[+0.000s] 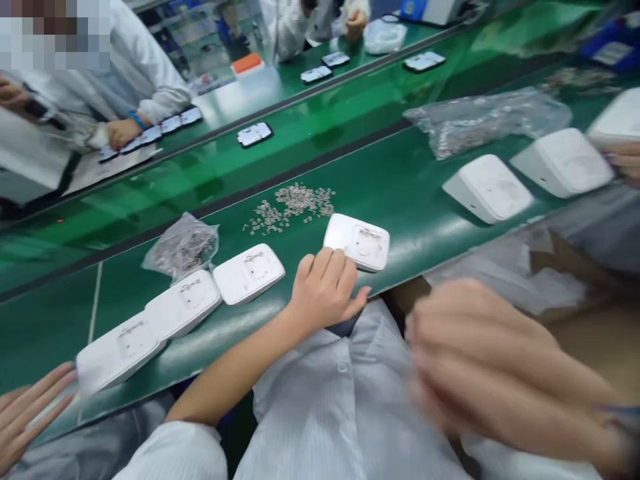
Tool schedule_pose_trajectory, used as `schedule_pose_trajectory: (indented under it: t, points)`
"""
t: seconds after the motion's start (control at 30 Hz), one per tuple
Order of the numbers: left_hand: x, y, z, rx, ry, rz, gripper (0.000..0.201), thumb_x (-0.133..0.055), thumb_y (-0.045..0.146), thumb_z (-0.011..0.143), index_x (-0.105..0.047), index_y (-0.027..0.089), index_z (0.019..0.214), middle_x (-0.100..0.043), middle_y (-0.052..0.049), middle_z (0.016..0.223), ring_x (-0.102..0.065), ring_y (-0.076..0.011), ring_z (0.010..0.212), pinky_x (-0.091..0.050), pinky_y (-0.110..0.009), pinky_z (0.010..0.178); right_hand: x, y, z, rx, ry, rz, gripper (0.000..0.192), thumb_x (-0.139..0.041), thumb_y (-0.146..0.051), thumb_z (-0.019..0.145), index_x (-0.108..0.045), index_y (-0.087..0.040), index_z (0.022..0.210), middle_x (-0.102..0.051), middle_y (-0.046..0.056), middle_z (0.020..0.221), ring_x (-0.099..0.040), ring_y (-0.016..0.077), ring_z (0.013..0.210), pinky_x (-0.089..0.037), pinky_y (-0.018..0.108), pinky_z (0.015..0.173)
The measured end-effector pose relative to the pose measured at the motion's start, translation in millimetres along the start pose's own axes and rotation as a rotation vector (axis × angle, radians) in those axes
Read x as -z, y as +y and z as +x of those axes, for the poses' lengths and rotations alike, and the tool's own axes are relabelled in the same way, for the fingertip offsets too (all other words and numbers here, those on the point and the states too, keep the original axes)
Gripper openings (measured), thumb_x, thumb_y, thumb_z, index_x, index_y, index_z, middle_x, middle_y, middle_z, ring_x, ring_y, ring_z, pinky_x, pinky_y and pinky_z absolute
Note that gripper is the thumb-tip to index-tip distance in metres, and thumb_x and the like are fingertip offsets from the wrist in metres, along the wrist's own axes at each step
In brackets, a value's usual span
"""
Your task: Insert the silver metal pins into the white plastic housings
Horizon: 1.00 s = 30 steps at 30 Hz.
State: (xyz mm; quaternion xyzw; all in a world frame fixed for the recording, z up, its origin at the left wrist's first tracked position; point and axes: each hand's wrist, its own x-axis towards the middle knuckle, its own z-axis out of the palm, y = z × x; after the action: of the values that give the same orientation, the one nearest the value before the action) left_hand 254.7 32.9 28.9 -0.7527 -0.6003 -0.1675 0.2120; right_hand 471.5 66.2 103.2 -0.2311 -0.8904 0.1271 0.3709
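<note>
My left hand (325,288) rests on the green belt, its fingertips touching the near corner of a white plastic housing (358,241). It grips nothing. Blurred by motion, my right hand (475,363) hangs lower right over my white coat, off the belt; I cannot make out anything in it. A loose pile of small metal parts (296,203) lies just beyond the housing. Three more white housings (249,272) (183,303) (119,350) sit in a row to the left.
A co-worker's hand (27,413) touches the leftmost housing. Plastic bags of parts (183,247) (480,120) lie on the belt. More housings (490,188) (563,162) stand at right beside another hand (626,161). Across the far belt (320,150), people handle dark trays (255,134).
</note>
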Motion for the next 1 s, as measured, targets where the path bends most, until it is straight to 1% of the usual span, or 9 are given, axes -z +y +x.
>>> schedule_pose_trajectory:
  t: [0.1,0.2,0.33,0.5,0.63,0.77,0.83,0.9,1.0]
  points:
    - [18.4,-9.2,-32.9,0.274,0.002,0.124,0.046,-0.050,0.047,0.101,-0.067,0.010,0.123,-0.072,-0.019,0.123,-0.064,-0.0335,0.116,-0.035,-0.047,0.094,-45.6,52.6,14.2,0.061,0.015,-0.007,0.015,-0.063,-0.036,0.097,-0.072,-0.025,0.104,-0.074,0.011,0.096,-0.069,0.0275,0.091,-0.056,0.044,0.081]
    - [22.9,-8.3,-53.5,0.537,-0.068,0.222,0.053,-0.049,0.048,0.101,-0.060,0.007,0.133,-0.069,-0.023,0.130,-0.063,-0.0368,0.120,-0.033,-0.050,0.094,-84.3,85.7,13.8,0.049,-0.097,-0.181,0.048,-0.061,-0.047,0.098,-0.064,-0.012,0.129,-0.070,0.021,0.121,-0.065,0.0362,0.111,-0.052,0.049,0.089]
    - [22.2,1.4,-61.2,0.638,-0.099,0.248,0.052,-0.046,0.048,0.103,-0.058,0.008,0.134,-0.072,-0.021,0.122,-0.065,-0.0336,0.113,-0.032,-0.049,0.090,-96.0,94.9,1.2,0.097,-0.231,-0.288,0.054,-0.057,-0.048,0.100,-0.060,-0.008,0.136,-0.066,0.022,0.135,-0.063,0.0364,0.119,-0.046,0.047,0.090]
    - [34.1,4.4,-77.8,0.544,-0.091,0.112,0.044,-0.048,0.047,0.101,-0.062,0.014,0.127,-0.076,-0.016,0.113,-0.069,-0.0307,0.107,-0.034,-0.048,0.092,-89.0,73.4,-7.7,0.124,-0.246,-0.314,0.050,-0.055,-0.054,0.101,-0.066,-0.013,0.128,-0.070,0.018,0.130,-0.064,0.0344,0.110,-0.037,0.049,0.089]
    - [52.6,-15.9,-108.2,0.395,0.011,-0.166,0.025,-0.052,0.037,0.098,-0.066,0.020,0.110,-0.079,-0.009,0.102,-0.075,-0.0245,0.097,-0.040,-0.043,0.090,-96.3,48.7,-8.3,0.186,-0.287,-0.261,0.050,-0.050,-0.056,0.103,-0.069,-0.013,0.120,-0.072,0.018,0.121,-0.061,0.0334,0.105,-0.035,0.048,0.085]
    - [74.0,-40.1,-134.0,0.387,0.058,-0.294,0.016,-0.052,0.029,0.095,-0.065,0.023,0.101,-0.080,-0.005,0.094,-0.077,-0.0225,0.094,-0.046,-0.040,0.086,-112.9,22.8,0.0,0.174,-0.317,-0.239,0.054,-0.051,-0.059,0.101,-0.068,-0.012,0.121,-0.071,0.019,0.116,-0.058,0.0337,0.104,-0.036,0.047,0.084]
    - [81.7,-49.4,-141.5,0.501,0.116,-0.183,0.017,-0.051,0.031,0.095,-0.065,0.024,0.100,-0.079,-0.006,0.090,-0.077,-0.0243,0.094,-0.047,-0.041,0.088,-122.7,7.6,6.2,0.110,-0.317,-0.234,0.051,-0.053,-0.058,0.101,-0.068,-0.014,0.120,-0.071,0.019,0.115,-0.057,0.0333,0.102,-0.036,0.045,0.081]
    - [84.6,-57.6,-145.0,0.725,0.172,0.032,0.020,-0.049,0.034,0.097,-0.065,0.023,0.101,-0.077,-0.008,0.090,-0.075,-0.0258,0.094,-0.046,-0.042,0.091,-132.8,-9.3,12.3,0.005,-0.295,-0.237,0.048,-0.056,-0.058,0.099,-0.068,-0.015,0.115,-0.070,0.018,0.109,-0.056,0.0331,0.097,-0.035,0.043,0.077]
    - [79.4,-65.9,-143.0,0.978,0.058,0.280,0.032,-0.047,0.039,0.101,-0.064,0.017,0.118,-0.076,-0.015,0.109,-0.070,-0.0291,0.104,-0.040,-0.044,0.096,-146.8,-34.0,19.7,-0.151,-0.253,-0.257,0.050,-0.062,-0.061,0.093,-0.066,-0.015,0.112,-0.068,0.019,0.104,-0.054,0.0342,0.092,-0.032,0.042,0.072]
